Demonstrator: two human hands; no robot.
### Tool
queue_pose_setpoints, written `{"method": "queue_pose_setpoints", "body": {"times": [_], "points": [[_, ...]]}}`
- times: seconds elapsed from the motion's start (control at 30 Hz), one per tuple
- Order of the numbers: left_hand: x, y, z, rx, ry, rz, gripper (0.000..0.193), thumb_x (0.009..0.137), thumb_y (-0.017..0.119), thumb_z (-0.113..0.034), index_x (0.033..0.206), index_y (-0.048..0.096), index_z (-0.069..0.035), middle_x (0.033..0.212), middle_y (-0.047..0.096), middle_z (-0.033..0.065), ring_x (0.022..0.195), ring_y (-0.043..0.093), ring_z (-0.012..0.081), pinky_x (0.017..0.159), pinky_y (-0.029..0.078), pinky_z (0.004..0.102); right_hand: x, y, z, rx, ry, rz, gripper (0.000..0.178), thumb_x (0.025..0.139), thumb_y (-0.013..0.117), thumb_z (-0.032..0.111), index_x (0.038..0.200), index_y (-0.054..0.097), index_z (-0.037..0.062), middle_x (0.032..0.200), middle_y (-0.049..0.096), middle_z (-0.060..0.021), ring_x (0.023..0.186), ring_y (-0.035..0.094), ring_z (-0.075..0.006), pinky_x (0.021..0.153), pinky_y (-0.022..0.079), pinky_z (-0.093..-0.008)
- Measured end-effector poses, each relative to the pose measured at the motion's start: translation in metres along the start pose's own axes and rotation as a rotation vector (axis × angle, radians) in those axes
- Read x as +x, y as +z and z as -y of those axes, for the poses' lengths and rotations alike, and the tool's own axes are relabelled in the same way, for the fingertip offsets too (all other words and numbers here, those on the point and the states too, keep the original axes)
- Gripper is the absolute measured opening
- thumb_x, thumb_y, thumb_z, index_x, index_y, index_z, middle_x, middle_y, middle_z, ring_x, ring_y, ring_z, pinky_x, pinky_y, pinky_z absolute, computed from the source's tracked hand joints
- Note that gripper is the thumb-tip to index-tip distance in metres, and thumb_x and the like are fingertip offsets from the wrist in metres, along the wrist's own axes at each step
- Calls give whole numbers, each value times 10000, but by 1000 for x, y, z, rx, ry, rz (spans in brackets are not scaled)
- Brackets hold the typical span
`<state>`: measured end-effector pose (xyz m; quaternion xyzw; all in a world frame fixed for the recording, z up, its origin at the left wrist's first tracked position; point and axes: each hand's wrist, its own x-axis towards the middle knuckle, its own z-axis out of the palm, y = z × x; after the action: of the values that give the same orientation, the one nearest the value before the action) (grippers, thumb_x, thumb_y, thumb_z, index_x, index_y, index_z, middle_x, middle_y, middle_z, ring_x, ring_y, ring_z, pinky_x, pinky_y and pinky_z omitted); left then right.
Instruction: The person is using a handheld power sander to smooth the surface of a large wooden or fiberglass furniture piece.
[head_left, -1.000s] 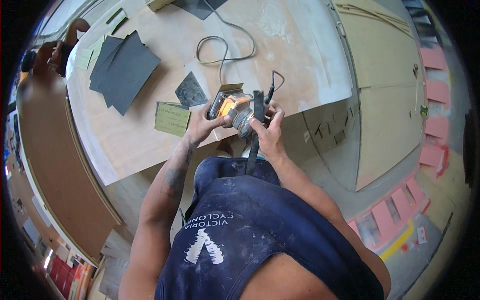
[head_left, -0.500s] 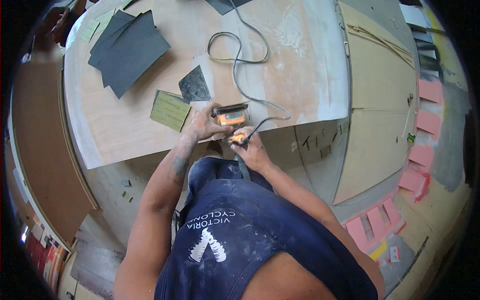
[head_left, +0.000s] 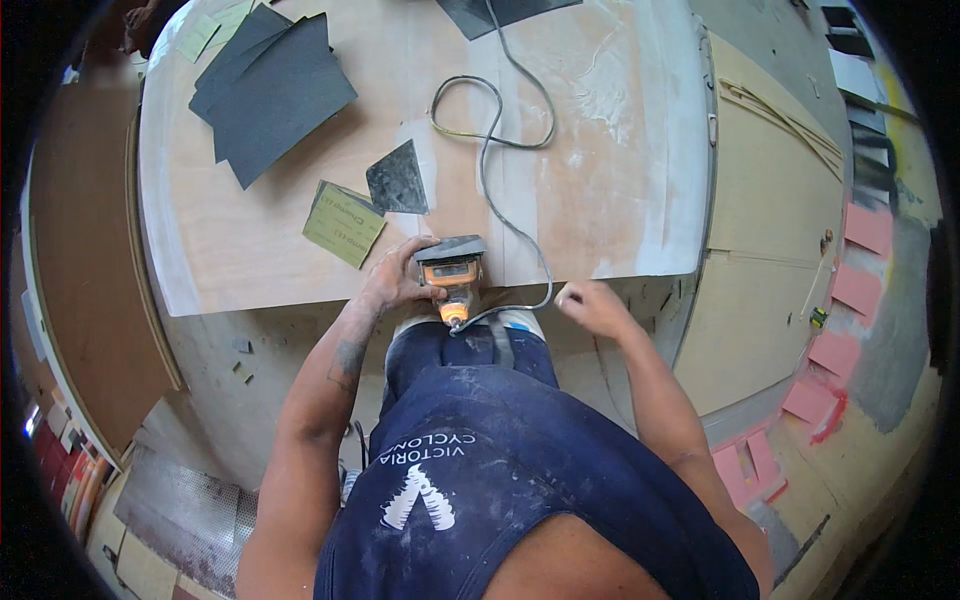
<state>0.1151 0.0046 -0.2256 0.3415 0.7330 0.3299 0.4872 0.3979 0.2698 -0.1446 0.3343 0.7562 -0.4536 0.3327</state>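
My left hand (head_left: 403,276) is closed round an orange electric sander (head_left: 455,280) at the table's near edge. The sander's dark sanding pad (head_left: 450,248) faces away from me, and its handle end points at my body. From that end a grey cord (head_left: 547,262) curves up onto the table. Off to the right, just beyond the table edge, my right hand (head_left: 597,308) is curled and apart from the sander; I cannot see whether anything is in its fingers. Close to my left hand lie a folded green-backed sandpaper piece (head_left: 343,226) and a worn dark sandpaper piece (head_left: 398,180).
Dark sandpaper sheets (head_left: 275,105) are stacked at the far left of the pale, dusty table (head_left: 250,270). Another dark sheet (head_left: 500,12) lies at the far edge. Right of the table are a plywood panel (head_left: 760,200) with thin strips and pink pieces (head_left: 857,290) on the floor.
My right hand has let go of the sander's handle end and moved right. The sander has turned in my left hand and come slightly nearer to me. The cord has shifted with it.
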Motion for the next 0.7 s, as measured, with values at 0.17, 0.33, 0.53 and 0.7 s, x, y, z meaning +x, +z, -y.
{"method": "queue_pose_setpoints", "body": {"times": [0.17,0.33,0.53,0.7], "points": [[4,-4,1,-293,-176,125,934,620,976,-338,1406,542,-83,1189,714,140,1064,685,249,970,529,381,55,-27,54,201,-273,-82,400,894,698,341,1126,695,16,1162,700,-168,1067,668,-280,941,517,-393],[18,-17,-12,-225,-340,192,913,622,992,-280,1380,549,-29,1155,711,104,1011,673,176,921,526,335,146,11,88,364,-456,71,483,890,736,300,1299,669,52,1201,706,-117,1171,601,-209,1044,441,-350],[4,-7,-21,-172,-313,95,919,566,949,-530,1316,652,-91,1091,744,165,1039,702,281,953,528,387,156,9,90,345,-385,457,486,884,730,345,1294,694,84,1194,717,-112,1124,619,-222,1038,441,-358],[-21,20,-30,-201,-188,74,832,623,875,-614,1278,710,-128,1195,730,176,1158,674,308,1073,459,422,109,14,79,399,-267,448,448,965,692,275,1316,665,-2,1169,718,-71,1090,616,-147,995,464,-303]]}}
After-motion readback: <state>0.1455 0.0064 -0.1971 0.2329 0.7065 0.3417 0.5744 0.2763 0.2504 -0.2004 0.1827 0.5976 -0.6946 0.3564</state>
